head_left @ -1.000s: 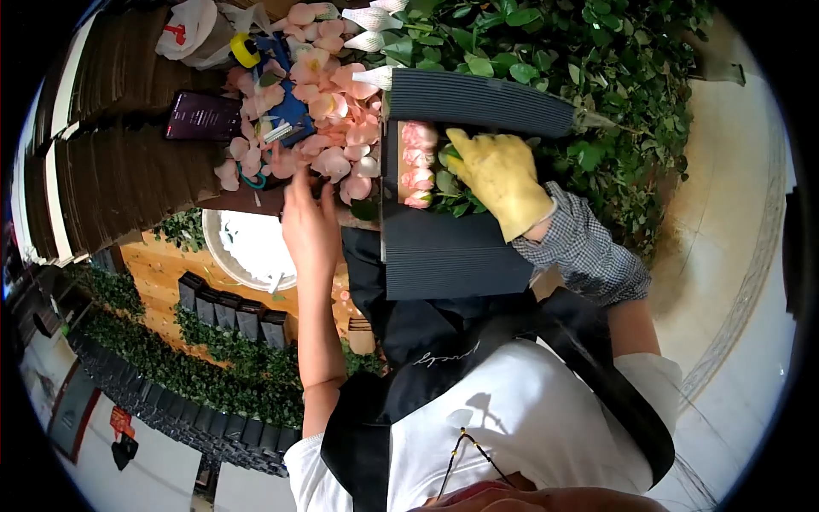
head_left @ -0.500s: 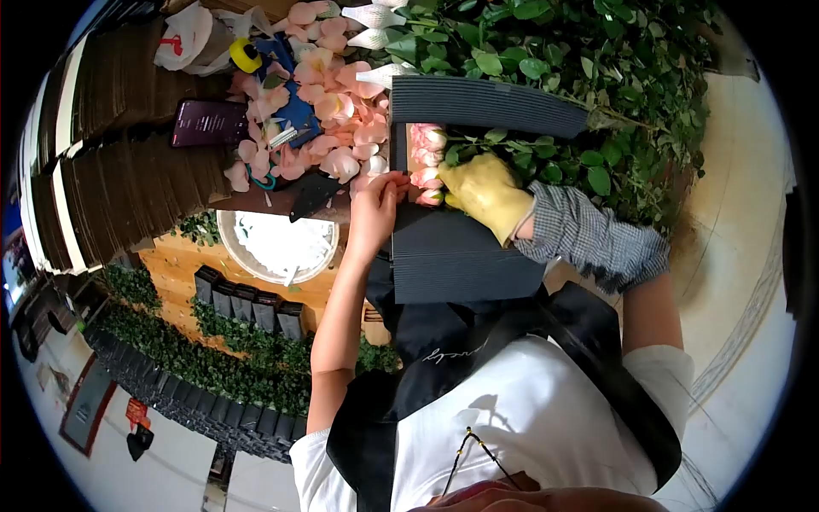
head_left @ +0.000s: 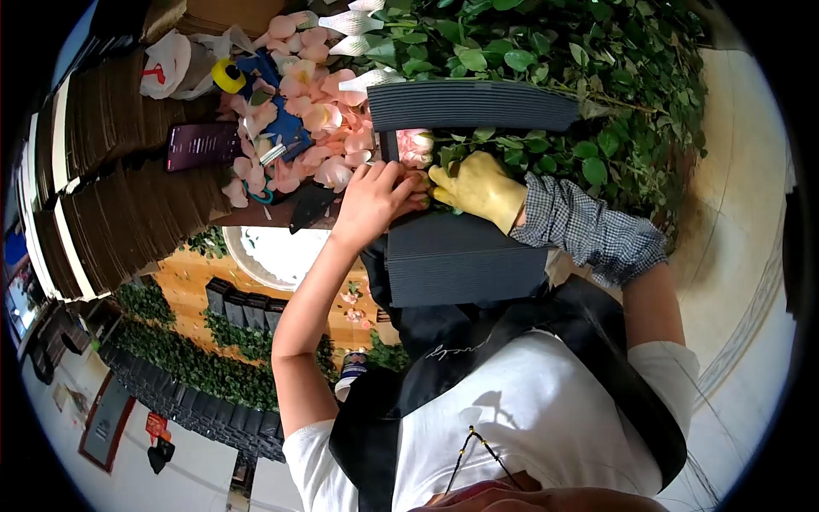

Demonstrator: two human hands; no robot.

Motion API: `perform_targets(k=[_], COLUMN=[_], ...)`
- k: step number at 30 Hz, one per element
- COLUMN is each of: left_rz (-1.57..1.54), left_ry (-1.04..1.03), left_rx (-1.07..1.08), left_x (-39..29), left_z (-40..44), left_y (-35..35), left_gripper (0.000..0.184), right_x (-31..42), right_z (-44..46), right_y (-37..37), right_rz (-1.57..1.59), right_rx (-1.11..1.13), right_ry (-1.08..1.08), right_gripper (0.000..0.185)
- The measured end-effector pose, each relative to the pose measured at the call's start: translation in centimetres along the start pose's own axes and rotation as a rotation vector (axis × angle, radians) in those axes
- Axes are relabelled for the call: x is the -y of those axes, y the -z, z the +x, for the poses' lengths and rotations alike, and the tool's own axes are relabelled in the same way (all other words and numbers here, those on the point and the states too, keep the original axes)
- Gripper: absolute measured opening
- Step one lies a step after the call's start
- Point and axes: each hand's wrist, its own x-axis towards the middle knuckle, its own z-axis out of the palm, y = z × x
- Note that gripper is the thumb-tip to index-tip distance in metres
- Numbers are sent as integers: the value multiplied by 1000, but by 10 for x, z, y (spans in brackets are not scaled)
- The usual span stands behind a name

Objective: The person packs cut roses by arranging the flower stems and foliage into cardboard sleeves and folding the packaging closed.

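Pink roses lie in a row on a piece of dark corrugated cardboard, with their leafy stems running right. My bare left hand is closed over the lower rose heads, hiding most of them. On my right hand is a yellow glove; its fingers are curled around a rose just below the head, close to my left fingertips. A strip of black corrugated cardboard stands above the roses, and a wide black corrugated flap lies below them.
Loose pink petals cover the table at left, by a phone, a yellow tape measure and stacked cardboard. A white tub stands below. Netted white flower heads and foliage lie at the back.
My left hand has moved over the rose heads, its fingers now covering the lower ones. My gloved right hand has shifted slightly left. The view has turned a little.
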Motion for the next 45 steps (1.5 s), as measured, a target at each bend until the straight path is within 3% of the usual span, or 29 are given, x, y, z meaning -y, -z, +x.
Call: perform_targets(k=[3, 6, 8, 10, 11, 12, 14, 17, 18, 19, 21, 22, 24, 25, 28, 32, 33, 37, 38, 40, 41, 42, 45], left_rz=[48, 118, 146, 88, 21, 17, -14, -124, -206, -206, -495, -491, -517, -426, -329, -284, -361, -420, -416, -442, -457, -455, -447], left_ry=[-48, -48, -115, -118, -111, -109, -38, 1, 17, 16, 112, 118, 587, 592, 609, 608, 618, 604, 610, 587, 597, 603, 595], left_rx=[-16, 23, -93, -109, -119, -117, 16, -26, -38, -42, -134, -139, -395, -447, -398, -399, -402, -410, -409, -429, -435, -433, -409], left_x=[7, 3, 0, 0, -1, -1, 1, -2, -2, 0, 5, 6, 1, 3, -2, -2, -1, 1, 2, 3, 1, 1, 4], left_z=[-3, -7, -1, 5, 3, 0, -1, -4, -3, -3, -7, -6, -4, 0, 24, 33, 29, 28, 28, 26, 25, 25, 24], left_y=[-13, -9, -3, 0, 0, -2, -5, -2, -2, -4, -10, -12, -18, -23, -37, -56, -56, -52, -52, -56, -57, -57, -60], left_gripper=[27, 23, 24, 24, 25, 25, 26, 24, 22, 22, 21, 21, 27, 39, 49, 50, 47, 45, 45, 45, 45, 45, 47], right_x=[-1, 6, -1, -3, -2, -2, 9, 3, -12, -28, -43, -41, -45, -43, -38, -27, -25, -22, -14, -2, 3, 0, -4], right_z=[-3, 3, 11, 13, 10, 3, -5, 1, 3, 9, 11, 8, 5, 6, 13, 9, 9, 2, 1, -6, -6, -7, 0], right_y=[21, 39, 18, 8, 13, 13, 40, 45, 16, 6, 21, 18, 14, 14, 16, 22, 25, 15, 31, 72, 93, 92, 65], right_rz=[155, 85, 120, 21, 57, 94, 20, -36, -82, 87, 434, 451, 425, 424, 354, 298, 239, 132, 137, 250, 258, 372, 401], right_rx=[63, -74, 6, -61, -35, -148, -109, -223, -273, -133, 90, -133, 7, 10, 138, -96, -4, -60, -60, -264, -202, -318, -351], right_ry=[-42, -353, -373, -116, -175, -197, -286, -334, -255, -299, -366, -255, -304, -305, -403, -300, -336, -263, -257, -286, -340, -321, -266], right_gripper=[34, 26, 25, 26, 26, 25, 26, 26, 26, 31, 42, 45, 43, 43, 44, 42, 41, 34, 34, 24, 23, 26, 33])
